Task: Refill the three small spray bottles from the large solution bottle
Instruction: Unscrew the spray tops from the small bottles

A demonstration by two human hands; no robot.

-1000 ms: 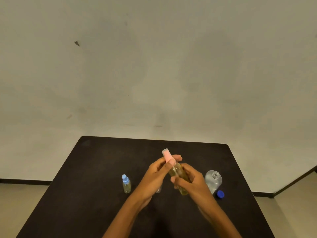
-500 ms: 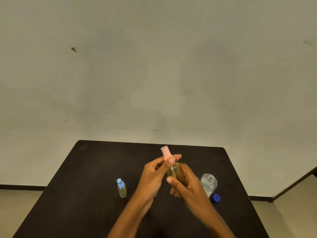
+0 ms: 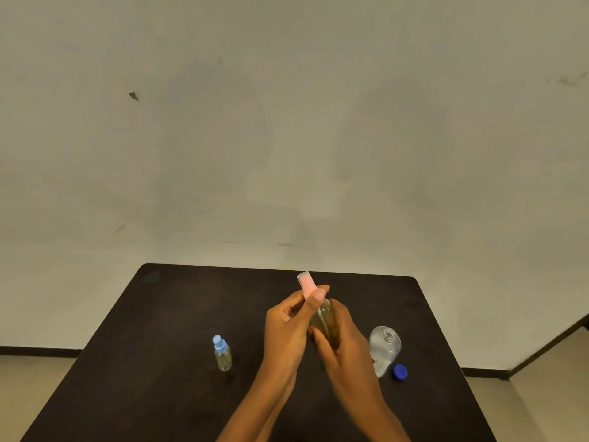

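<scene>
table: bottle inside right grip

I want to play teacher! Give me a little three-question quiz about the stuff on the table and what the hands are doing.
1. True or false: the loose blue lid is screwed onto the large clear bottle.
2. The left hand pinches: A) the pink cap, B) the blue lid, C) nothing.
3. Fill in: the small bottle standing alone on the table has a ____ cap.

Key
1. False. The lid lies on the table beside that bottle, whose neck is open.
2. A. Meanwhile the right hand grips the pink-capped bottle.
3. Blue.
</scene>
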